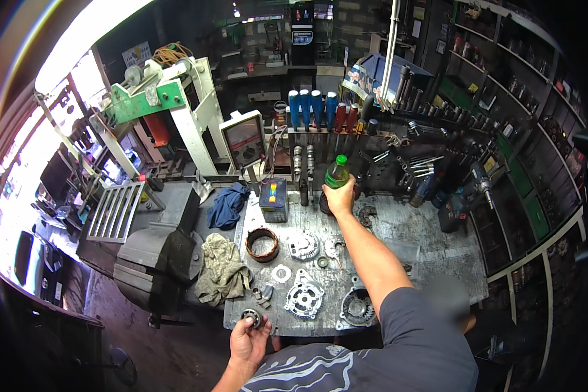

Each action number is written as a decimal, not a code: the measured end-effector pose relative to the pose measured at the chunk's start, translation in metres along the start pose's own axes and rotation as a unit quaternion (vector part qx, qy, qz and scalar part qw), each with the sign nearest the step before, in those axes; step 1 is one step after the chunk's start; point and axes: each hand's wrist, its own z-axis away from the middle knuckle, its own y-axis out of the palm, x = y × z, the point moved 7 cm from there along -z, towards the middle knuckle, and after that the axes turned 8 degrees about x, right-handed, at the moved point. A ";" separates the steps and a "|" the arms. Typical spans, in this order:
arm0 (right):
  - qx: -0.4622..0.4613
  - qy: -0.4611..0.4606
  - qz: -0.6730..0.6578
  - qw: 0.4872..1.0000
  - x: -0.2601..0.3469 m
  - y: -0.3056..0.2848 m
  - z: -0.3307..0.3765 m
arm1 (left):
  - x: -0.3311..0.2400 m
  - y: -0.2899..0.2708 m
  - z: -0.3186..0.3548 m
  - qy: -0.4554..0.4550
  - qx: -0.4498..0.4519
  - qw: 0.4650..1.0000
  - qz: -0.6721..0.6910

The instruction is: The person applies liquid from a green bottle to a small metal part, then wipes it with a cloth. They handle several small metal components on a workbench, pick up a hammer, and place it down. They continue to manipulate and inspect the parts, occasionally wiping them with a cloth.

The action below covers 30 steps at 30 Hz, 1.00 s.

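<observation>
My right arm reaches to the back of the workbench, and my right hand [340, 196] is closed around a green plastic bottle [338, 171] with a green cap. At the bench's near left edge, my left hand [247, 345] pinches a round metal bearing [251, 318]. Alternator parts lie between them: a copper-wound stator ring [262, 245], an end housing [304, 246], a second slotted housing [304, 298], and a flat pale ring [281, 274]. Beside my right forearm sits another housing [357, 307]. Small metal pieces [262, 297] rest close to the bearing.
Left of the parts are a crumpled olive cloth [222, 269], a blue cloth [228, 206] and a large bench vise [151, 261]. A boxy battery [274, 201] and a multimeter [244, 144] stand at the back, near blue-handled screwdrivers [316, 110]. A drill [482, 183] hangs at right.
</observation>
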 end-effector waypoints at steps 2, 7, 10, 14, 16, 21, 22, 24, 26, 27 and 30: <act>0.008 0.006 0.043 0.999 -0.007 0.003 -0.003 | -0.004 -0.002 0.004 0.013 0.004 1.000 -0.022; -0.002 -0.052 0.074 0.996 0.013 -0.021 0.046 | 0.000 0.012 -0.001 0.014 0.037 0.993 -0.114; 0.222 -0.147 -0.075 0.961 0.044 -0.043 0.153 | 0.009 0.044 -0.018 0.005 0.101 0.984 -0.146; 0.427 -0.285 -0.007 0.858 0.088 -0.089 0.310 | 0.038 0.098 -0.038 -0.021 0.195 0.967 -0.160; 0.427 -0.266 -0.042 0.863 0.101 -0.110 0.316 | 0.064 0.122 -0.047 -0.113 0.214 0.959 -0.150; 0.327 -0.182 -0.067 0.925 0.100 -0.161 0.249 | 0.128 0.171 -0.038 -0.192 0.264 0.925 -0.194; 0.311 -0.183 -0.059 0.931 0.099 -0.172 0.250 | 0.137 0.177 -0.041 -0.198 0.247 0.925 -0.210; 0.290 -0.216 -0.040 0.931 0.100 -0.188 0.263 | 0.139 0.197 -0.051 -0.204 0.255 0.933 -0.150; 0.331 -0.234 0.003 0.914 0.101 -0.193 0.297 | 0.126 0.214 -0.065 -0.159 0.275 0.941 -0.117; 0.356 -0.234 0.036 0.904 0.101 -0.196 0.310 | 0.117 0.220 -0.070 -0.145 0.302 0.933 -0.134; 0.332 -0.219 -0.004 0.917 0.105 -0.201 0.302 | 0.117 0.213 -0.071 -0.145 0.278 0.939 -0.141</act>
